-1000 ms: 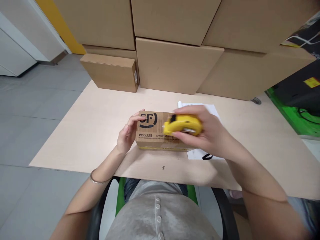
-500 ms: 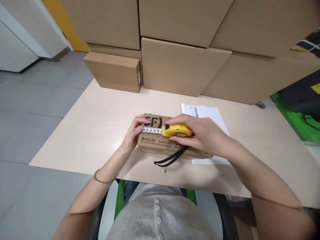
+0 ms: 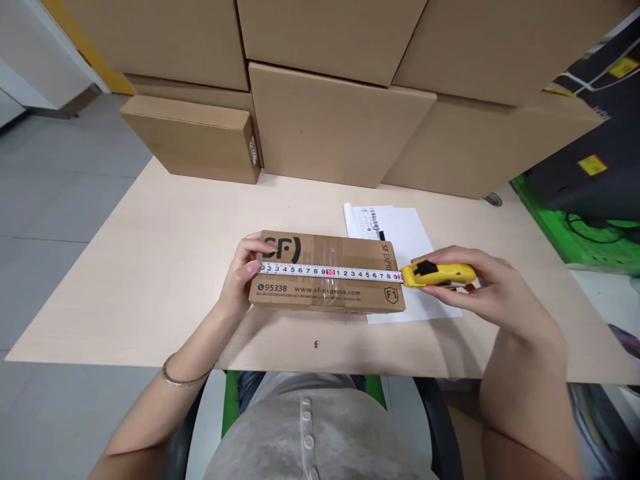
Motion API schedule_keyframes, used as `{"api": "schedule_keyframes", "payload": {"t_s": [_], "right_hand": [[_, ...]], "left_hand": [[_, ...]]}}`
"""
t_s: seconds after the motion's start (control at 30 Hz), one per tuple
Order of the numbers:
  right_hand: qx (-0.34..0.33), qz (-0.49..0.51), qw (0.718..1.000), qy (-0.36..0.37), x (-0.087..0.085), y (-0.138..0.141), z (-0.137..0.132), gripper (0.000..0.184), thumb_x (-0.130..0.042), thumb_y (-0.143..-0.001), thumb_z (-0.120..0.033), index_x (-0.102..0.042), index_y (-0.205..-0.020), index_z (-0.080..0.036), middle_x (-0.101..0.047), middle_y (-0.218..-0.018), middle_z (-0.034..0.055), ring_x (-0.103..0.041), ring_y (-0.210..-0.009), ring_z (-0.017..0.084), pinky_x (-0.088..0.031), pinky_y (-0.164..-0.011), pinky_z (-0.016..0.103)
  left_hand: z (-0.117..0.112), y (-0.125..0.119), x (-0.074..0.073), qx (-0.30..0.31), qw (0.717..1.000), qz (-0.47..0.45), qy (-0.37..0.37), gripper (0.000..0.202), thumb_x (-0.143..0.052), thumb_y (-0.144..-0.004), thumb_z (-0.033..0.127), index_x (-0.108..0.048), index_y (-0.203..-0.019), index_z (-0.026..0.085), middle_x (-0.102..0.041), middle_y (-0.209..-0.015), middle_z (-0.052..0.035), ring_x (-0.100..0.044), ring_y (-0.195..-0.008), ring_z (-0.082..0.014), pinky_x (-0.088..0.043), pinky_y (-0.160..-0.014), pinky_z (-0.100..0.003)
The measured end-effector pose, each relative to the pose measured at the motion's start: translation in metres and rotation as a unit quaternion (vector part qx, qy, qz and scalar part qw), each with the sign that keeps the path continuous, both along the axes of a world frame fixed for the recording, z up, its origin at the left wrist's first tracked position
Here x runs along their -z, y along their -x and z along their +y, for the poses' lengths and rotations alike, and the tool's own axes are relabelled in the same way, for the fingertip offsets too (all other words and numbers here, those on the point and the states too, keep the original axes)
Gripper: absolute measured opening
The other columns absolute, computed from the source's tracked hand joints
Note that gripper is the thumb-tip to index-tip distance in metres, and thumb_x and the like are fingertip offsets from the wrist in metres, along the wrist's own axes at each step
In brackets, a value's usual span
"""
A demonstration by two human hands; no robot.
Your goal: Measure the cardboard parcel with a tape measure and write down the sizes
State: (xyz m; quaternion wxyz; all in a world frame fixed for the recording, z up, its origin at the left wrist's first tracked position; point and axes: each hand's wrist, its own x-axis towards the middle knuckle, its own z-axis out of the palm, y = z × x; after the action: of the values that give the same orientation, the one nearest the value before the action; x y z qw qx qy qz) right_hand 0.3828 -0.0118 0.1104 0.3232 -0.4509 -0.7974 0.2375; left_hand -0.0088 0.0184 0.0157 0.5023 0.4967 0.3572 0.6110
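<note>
A small brown SF Express carton (image 3: 325,292) lies flat on the pale wooden table (image 3: 150,267). A white tape blade (image 3: 330,271) stretches along its top from the left edge to the right edge. My left hand (image 3: 240,280) pinches the blade's end against the carton's left edge. My right hand (image 3: 485,290) grips the yellow tape measure case (image 3: 437,274) just past the carton's right end, above a white paper sheet (image 3: 405,233).
Large cardboard boxes (image 3: 340,127) are stacked along the table's far side, with a smaller flat box (image 3: 190,137) at the back left. A green and black machine (image 3: 590,200) stands to the right. Grey floor lies to the left.
My right hand has pulled the yellow case rightward, drawing the blade from a few centimetres out to the carton's full length. My left hand has stayed at the left edge.
</note>
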Motion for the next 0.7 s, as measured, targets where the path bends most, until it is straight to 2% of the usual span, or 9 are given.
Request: {"api": "schedule_keyframes", "payload": {"t_s": [0.17, 0.27, 0.37, 0.47, 0.57, 0.63, 0.7], "right_hand": [[0.003, -0.008, 1.0, -0.002, -0.005, 0.0, -0.001, 0.042, -0.082, -0.088, -0.028, -0.073, -0.127, -0.043, -0.081, -0.116, -0.0011, -0.079, -0.092, 0.021, -0.064, -0.07, 0.034], [-0.017, -0.02, 1.0, -0.01, -0.013, 0.0, 0.0, 0.047, -0.084, -0.087, -0.028, -0.073, -0.129, -0.047, -0.081, -0.116, -0.0016, -0.079, -0.089, 0.024, -0.065, -0.07, 0.038], [-0.047, -0.021, 0.998, -0.032, -0.025, 0.013, 0.006, 0.052, -0.084, -0.088, -0.027, -0.072, -0.133, -0.047, -0.081, -0.114, -0.0016, -0.078, -0.086, 0.024, -0.065, -0.072, 0.04], [-0.094, -0.05, 0.993, -0.054, -0.033, 0.046, 0.016, 0.054, -0.082, -0.091, -0.03, -0.068, -0.142, -0.042, -0.081, -0.117, -0.0008, -0.078, -0.088, 0.023, -0.062, -0.076, 0.037], [-0.145, -0.102, 0.983, -0.054, -0.036, 0.093, 0.022, 0.061, -0.078, -0.095, -0.034, -0.058, -0.153, -0.034, -0.081, -0.121, 0.0011, -0.077, -0.084, 0.02, -0.059, -0.073, 0.033], [-0.195, -0.111, 0.974, -0.043, -0.035, 0.121, 0.021, 0.056, -0.076, -0.096, -0.036, -0.06, -0.149, -0.028, -0.081, -0.121, 0.0035, -0.078, -0.089, 0.021, -0.058, -0.075, 0.033], [-0.252, -0.102, 0.962, -0.027, -0.034, 0.139, 0.017, 0.042, -0.073, -0.098, -0.037, -0.065, -0.137, -0.026, -0.082, -0.119, 0.0046, -0.079, -0.094, 0.023, -0.057, -0.077, 0.033]], "left_hand": [[0.001, 0.001, 0.0, 0.007, 1.0, 0.009, -0.013, 0.028, -0.074, -0.082, 0.055, -0.073, -0.094, 0.03, -0.062, -0.106, -0.0033, -0.059, -0.104, -0.0256, -0.051, -0.093, -0.042], [0.002, 0.004, 0.0, 0.004, 0.999, 0.023, -0.025, 0.029, -0.074, -0.083, 0.056, -0.075, -0.095, 0.03, -0.063, -0.11, -0.0039, -0.059, -0.108, -0.0268, -0.051, -0.098, -0.044], [0.0, 0.008, 0.002, -0.001, 0.997, 0.053, -0.052, 0.032, -0.075, -0.084, 0.058, -0.076, -0.098, 0.03, -0.063, -0.115, -0.006, -0.06, -0.115, -0.0294, -0.051, -0.103, -0.047], [-0.01, 0.014, 0.007, -0.012, 0.991, 0.104, -0.089, 0.034, -0.072, -0.089, 0.06, -0.076, -0.104, 0.03, -0.062, -0.118, -0.0081, -0.058, -0.122, -0.0305, -0.05, -0.108, -0.049], [-0.027, 0.018, 0.012, -0.031, 0.973, 0.176, -0.144, 0.044, -0.056, -0.098, 0.066, -0.078, -0.117, 0.033, -0.059, -0.125, -0.0102, -0.054, -0.126, -0.0317, -0.047, -0.11, -0.052], [-0.038, 0.018, 0.011, -0.035, 0.955, 0.225, -0.192, 0.051, -0.045, -0.102, 0.067, -0.076, -0.127, 0.035, -0.056, -0.13, -0.0109, -0.053, -0.125, -0.0321, -0.047, -0.107, -0.052], [-0.048, 0.017, 0.007, -0.035, 0.932, 0.269, -0.242, 0.05, -0.044, -0.103, 0.063, -0.072, -0.135, 0.037, -0.055, -0.127, -0.0107, -0.054, -0.122, -0.0317, -0.05, -0.103, -0.05]]}}
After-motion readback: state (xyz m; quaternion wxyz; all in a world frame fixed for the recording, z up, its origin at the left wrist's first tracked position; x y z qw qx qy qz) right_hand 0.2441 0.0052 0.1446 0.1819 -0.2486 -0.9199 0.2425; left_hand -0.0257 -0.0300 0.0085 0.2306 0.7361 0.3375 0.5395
